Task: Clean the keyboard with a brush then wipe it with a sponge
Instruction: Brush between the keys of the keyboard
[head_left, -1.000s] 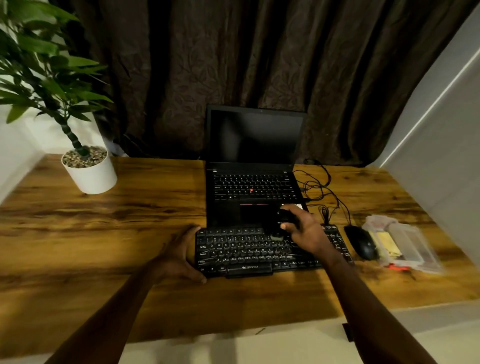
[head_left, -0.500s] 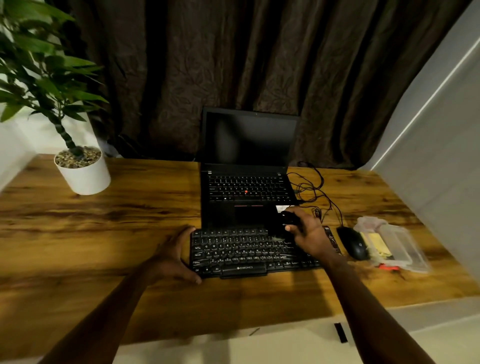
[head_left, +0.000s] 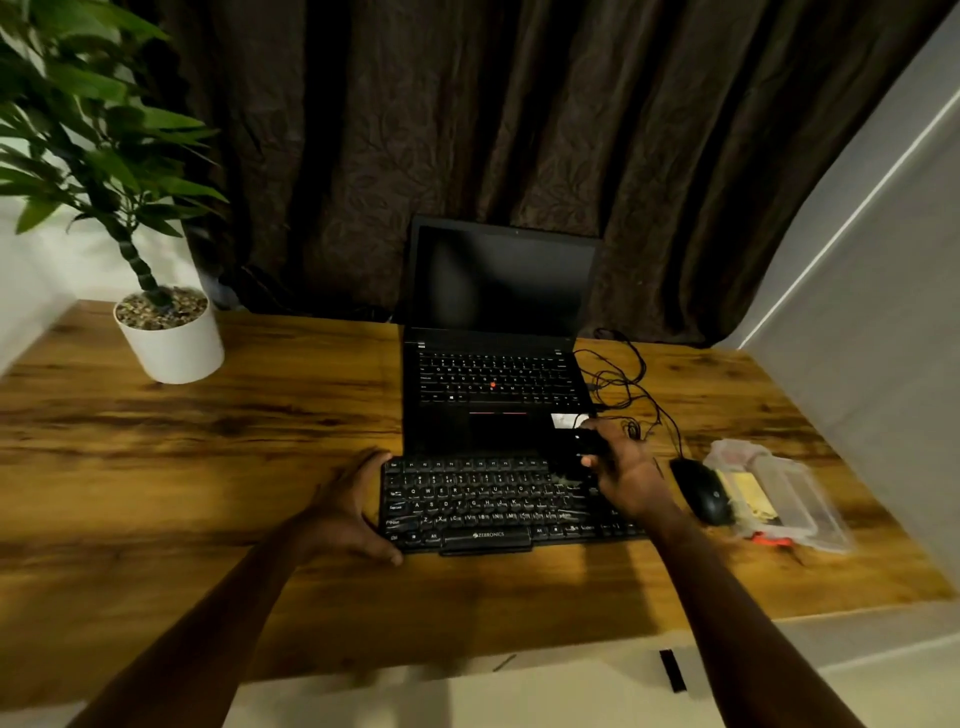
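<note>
Black keyboard lies flat in the middle of the wooden surface, just in front of the open laptop at its 12 o'clock. The left grip is spread against the keyboard's 9 o'clock end, thumb at the near corner and fingers at the far corner. The right grip is curled around a small dark brush and holds it over the keys at about 2 o'clock; whether the bristles touch them I cannot tell. At 3 o'clock sits a black mouse, and just beside it a clear plastic case with a yellow piece inside. A white pot with a green plant stands at 10 o'clock.
</note>
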